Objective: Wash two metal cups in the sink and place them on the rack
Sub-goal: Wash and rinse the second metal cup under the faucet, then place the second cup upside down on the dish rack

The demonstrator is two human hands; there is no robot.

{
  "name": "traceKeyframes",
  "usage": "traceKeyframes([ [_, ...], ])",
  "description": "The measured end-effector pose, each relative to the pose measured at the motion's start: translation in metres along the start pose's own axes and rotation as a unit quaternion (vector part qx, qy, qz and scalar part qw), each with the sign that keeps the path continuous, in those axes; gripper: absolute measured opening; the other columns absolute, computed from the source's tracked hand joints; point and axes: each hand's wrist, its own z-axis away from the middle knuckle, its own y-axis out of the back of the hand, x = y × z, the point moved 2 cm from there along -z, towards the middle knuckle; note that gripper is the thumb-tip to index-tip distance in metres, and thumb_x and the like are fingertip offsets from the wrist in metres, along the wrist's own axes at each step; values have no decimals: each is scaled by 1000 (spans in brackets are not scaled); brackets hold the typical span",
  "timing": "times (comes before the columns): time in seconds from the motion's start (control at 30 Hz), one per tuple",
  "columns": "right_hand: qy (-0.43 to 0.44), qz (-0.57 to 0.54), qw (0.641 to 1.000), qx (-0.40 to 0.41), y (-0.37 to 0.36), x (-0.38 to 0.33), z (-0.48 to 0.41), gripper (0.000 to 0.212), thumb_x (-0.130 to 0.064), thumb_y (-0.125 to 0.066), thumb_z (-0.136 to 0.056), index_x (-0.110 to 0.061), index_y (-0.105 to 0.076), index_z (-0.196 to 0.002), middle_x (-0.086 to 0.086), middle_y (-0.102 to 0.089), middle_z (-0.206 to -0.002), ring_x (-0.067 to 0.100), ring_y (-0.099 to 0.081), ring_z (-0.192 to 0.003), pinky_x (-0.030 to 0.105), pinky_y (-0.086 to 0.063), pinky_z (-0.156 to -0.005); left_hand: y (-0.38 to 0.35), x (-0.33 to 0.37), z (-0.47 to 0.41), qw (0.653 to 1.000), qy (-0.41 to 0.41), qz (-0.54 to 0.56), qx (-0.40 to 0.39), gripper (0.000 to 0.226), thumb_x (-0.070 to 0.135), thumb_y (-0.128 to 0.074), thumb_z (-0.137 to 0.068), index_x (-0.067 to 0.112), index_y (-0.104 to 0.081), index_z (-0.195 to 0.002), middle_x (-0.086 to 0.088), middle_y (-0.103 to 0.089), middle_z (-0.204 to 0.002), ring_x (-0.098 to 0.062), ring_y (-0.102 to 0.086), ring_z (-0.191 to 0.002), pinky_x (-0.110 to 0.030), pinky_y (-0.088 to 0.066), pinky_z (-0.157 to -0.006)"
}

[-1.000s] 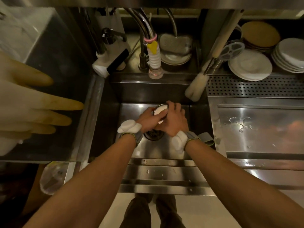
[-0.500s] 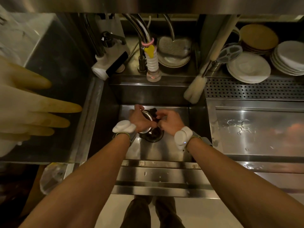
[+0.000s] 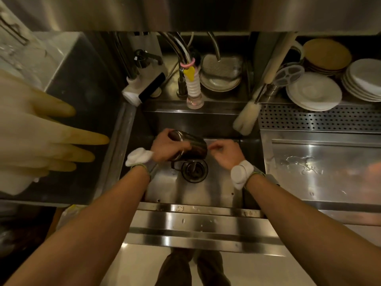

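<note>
Cup [image 3: 192,146] now tipped sideways, left hand [image 3: 168,146] gripping it, right hand [image 3: 225,152] relaxed, empty, alongside

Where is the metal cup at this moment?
Head view, centre: the metal cup is tilted in the left hand above the sink drain, right hand close beside it.

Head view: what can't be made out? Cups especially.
- Cup inside: turned on its side, interior not visible; left hand covers part of its wall.
- Second cup: not surely seen; dark shape beside the drain sits in shadow under the held cup.
- Right hand: fingertips blurred, contact with the cup unclear.
- Glove: out of focus, cut off by the left edge.
</note>
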Motion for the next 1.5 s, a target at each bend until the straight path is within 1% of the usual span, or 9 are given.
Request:
traceKeyframes([
  [0.13,-15,33,999,4,0,10,2,27,-6,-53,-87,-13,-72,-105,6,-70,-113,19,-63,-107,30,-47,-96,-11,2,7,998,-26,-56,-29,88,33,-84,-56,20,-43,-133,-9,-47,-131,-33,-49,-118,-38,-46,-96],
  [0.37,-19,37,999,7,3,5,-2,26,-8,-55,-87,-15,-71,-106,6,-70,-111,21,-64,-106,33,-49,-96,-1,1,9,999,21,-48,0,82,40,-83,-50,26,-49,-124,-7,-53,-125,-30,-54,-113,-37,-50,-95],
  [0.6,-17,34,999,4,1,2,0,26,-6,-54,-85,-14,-71,-103,6,-71,-108,20,-64,-104,30,-49,-94,4,7,6,998,-18,-58,1,81,40,-83,-51,29,-47,-123,-11,-47,-125,-34,-49,-113,-42,-48,-97],
  [0.73,-20,23,1000,6,3,3,-1,23,-6,-56,-85,-13,-71,-101,7,-71,-106,20,-64,-101,29,-48,-90,13,14,-3,997,-59,-44,-3,74,27,-85,-58,25,-49,-123,-8,-52,-125,-26,-52,-112,-33,-47,-94],
  [0.83,-13,47,999,3,1,4,2,22,-5,-55,-85,-8,-71,-101,11,-70,-106,23,-64,-102,32,-49,-91,10,14,1,990,-65,-123,-35,76,33,-83,-59,27,-47,-126,-10,-45,-127,-34,-43,-118,-45,-43,-98],
  [0.93,-19,42,999,-5,-1,1,3,22,-7,-56,-84,-9,-72,-99,9,-71,-105,23,-64,-102,32,-50,-92,11,16,7,989,-55,-124,-52,77,37,-83,-58,27,-47,-126,-13,-50,-122,-33,-49,-113,-40,-46,-97],
  [1.23,31,41,997,-65,8,-55,20,40,-17,-76,-70,-14,-66,-109,5,-70,-104,21,-65,-99,29,-51,-86,37,50,39,994,-24,-101,-33,84,54,-74,-39,26,-50,-114,-6,-60,-111,-25,-58,-98,-33,-52,-80],
  [1.37,70,49,995,-59,26,-92,44,60,-15,-82,-66,-10,-59,-121,8,-66,-116,22,-62,-107,26,-47,-85,71,61,64,997,-16,-69,-10,70,44,-80,-58,16,-53,-117,-3,-61,-108,-25,-61,-99,-31,-52,-79],
  [1.5,109,54,992,-27,32,-131,69,49,-15,-80,-67,-7,-58,-110,9,-67,-103,24,-63,-96,36,-53,-82,103,70,83,997,-43,-64,17,66,55,-72,-52,18,-64,-106,-4,-70,-103,-22,-65,-88,-35,-57,-82],
])
